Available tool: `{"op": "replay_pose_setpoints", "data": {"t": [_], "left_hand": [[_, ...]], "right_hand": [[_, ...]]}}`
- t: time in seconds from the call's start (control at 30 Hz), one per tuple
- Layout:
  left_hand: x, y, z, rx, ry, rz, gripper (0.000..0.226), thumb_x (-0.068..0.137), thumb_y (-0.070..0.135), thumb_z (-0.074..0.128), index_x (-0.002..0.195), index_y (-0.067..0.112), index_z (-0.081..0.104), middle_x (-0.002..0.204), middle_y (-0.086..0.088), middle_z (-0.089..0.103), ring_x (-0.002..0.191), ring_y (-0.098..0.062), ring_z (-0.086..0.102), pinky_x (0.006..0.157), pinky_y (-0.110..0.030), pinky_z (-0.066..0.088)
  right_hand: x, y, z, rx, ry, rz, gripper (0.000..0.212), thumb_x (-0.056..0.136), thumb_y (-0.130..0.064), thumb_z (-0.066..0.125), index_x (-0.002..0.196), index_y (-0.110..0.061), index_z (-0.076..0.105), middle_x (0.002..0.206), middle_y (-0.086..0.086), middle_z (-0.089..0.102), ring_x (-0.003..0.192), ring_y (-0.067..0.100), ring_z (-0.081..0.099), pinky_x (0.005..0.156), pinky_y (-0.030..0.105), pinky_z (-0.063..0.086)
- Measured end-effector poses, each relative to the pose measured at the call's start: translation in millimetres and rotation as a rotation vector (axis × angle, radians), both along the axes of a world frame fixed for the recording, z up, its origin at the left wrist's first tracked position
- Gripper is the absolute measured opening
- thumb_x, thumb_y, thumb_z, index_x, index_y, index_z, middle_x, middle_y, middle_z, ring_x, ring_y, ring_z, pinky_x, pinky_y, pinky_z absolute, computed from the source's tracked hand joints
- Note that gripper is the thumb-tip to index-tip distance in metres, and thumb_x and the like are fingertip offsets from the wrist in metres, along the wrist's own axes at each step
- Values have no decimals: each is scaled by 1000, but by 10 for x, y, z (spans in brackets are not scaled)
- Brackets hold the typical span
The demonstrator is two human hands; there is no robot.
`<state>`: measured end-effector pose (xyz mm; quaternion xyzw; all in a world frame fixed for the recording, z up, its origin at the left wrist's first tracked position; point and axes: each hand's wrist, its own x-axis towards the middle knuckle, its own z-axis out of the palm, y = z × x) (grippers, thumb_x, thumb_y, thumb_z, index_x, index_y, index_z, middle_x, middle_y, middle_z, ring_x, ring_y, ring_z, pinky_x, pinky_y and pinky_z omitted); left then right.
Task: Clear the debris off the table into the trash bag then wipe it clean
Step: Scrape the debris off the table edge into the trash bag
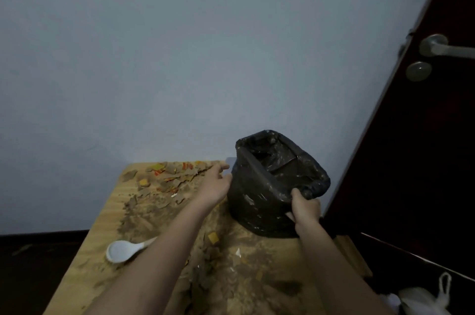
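My right hand (305, 209): gripping the black plastic trash bag (272, 186) at its rim.
My left hand (216, 183): lying open-fingered beside the bag, over brown paper debris (167, 181).

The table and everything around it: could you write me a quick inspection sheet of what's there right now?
Surface: wooden table, smeared with brown dirt across the middle and right.
Job's things: debris of torn brown, yellow and red scraps, thickest at the far edge, more near the front; black trash bag lining a bin, mouth open, standing at the table's far right.
Clutter: white spoon lying bowl-up on the left side.
Hands: left hand open, fingers extended by the far scraps beside the bag; right hand grips the bag's near rim.
Cables: nothing seen.
Surroundings: pale wall; dark door with a metal handle; white plastic bag on the floor, lower right.
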<state>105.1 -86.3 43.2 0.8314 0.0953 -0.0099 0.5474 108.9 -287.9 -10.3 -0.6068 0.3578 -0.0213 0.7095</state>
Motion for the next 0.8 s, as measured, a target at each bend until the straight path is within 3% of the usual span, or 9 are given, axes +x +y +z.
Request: {"op": "replay_pose_setpoints", "data": {"t": [0.1, 0.17, 0.23, 0.4, 0.47, 0.53, 0.63, 0.7, 0.8], "left_hand": [[36, -36, -79, 3, 30, 15, 22, 99, 19, 46, 119, 26, 51, 138, -3, 48, 118, -20, 49, 84, -28, 47], [45, -58, -118, 16, 48, 3, 28, 99, 18, 46, 127, 21, 51, 141, -3, 45, 127, -22, 44, 96, -32, 42], [34, -86, -146, 34, 50, -12, 33, 99, 18, 45, 132, 18, 48, 142, -3, 44, 130, -21, 41, 96, -29, 37], [6, -90, -154, 70, 6, -32, 34, 99, 17, 45, 133, 16, 48, 141, -5, 46, 125, -20, 46, 99, -34, 42], [-19, -65, -144, 139, -52, -32, 32, 99, 16, 44, 130, 16, 52, 139, -5, 48, 114, -14, 48, 92, -31, 42], [-99, -8, -143, 227, -112, -26, 30, 98, 15, 44, 125, 18, 55, 136, -5, 49, 115, -16, 49, 94, -33, 44], [-269, 103, -160, 428, -230, 0, 28, 96, 17, 46, 121, 21, 58, 129, -4, 52, 116, -22, 50, 95, -39, 45], [-398, 203, -173, 545, -321, 24, 30, 94, 16, 48, 122, 18, 59, 125, -3, 54, 114, -21, 50, 92, -36, 45], [-624, 420, -218, 663, -403, 24, 31, 93, 18, 50, 122, 18, 60, 116, -2, 57, 108, -22, 51, 86, -35, 45]], "right_hand": [[-28, 88, -107, 121, 7, 8, 66, 88, -16, 65, 145, -13, 32, 139, 15, 43, 121, 34, 49, 71, 34, 55], [-32, 108, -112, 125, 13, 51, 75, 85, -18, 69, 146, -16, 25, 143, 13, 38, 123, 35, 46, 66, 34, 54], [-34, 101, -103, 112, 35, 100, 84, 81, -26, 74, 146, -18, 21, 143, 11, 36, 124, 34, 46, 69, 36, 55], [-116, 63, -47, 139, 76, 199, 93, 78, -40, 76, 149, -20, 19, 146, 9, 38, 126, 34, 45, 89, 44, 50], [-154, 56, -30, 129, 64, 221, 90, 81, -37, 73, 150, -21, 18, 146, 9, 37, 127, 34, 45, 90, 43, 49], [-228, 90, -2, 27, 45, 208, 88, 83, -31, 70, 150, -19, 16, 147, 9, 35, 128, 34, 43, 96, 45, 47], [-364, 211, 83, -269, 11, 131, 88, 85, -25, 67, 152, -17, 11, 152, 9, 21, 136, 34, 27, 111, 44, 32], [-480, 349, 149, -451, -11, 147, 94, 87, -25, 65, 154, -19, -1, 156, 6, 8, 142, 32, 13, 114, 42, 23], [-672, 613, 150, -721, -110, 266, 94, 87, -22, 63, 153, -22, -4, 156, 2, 1, 142, 30, 5, 113, 47, 23]]}}
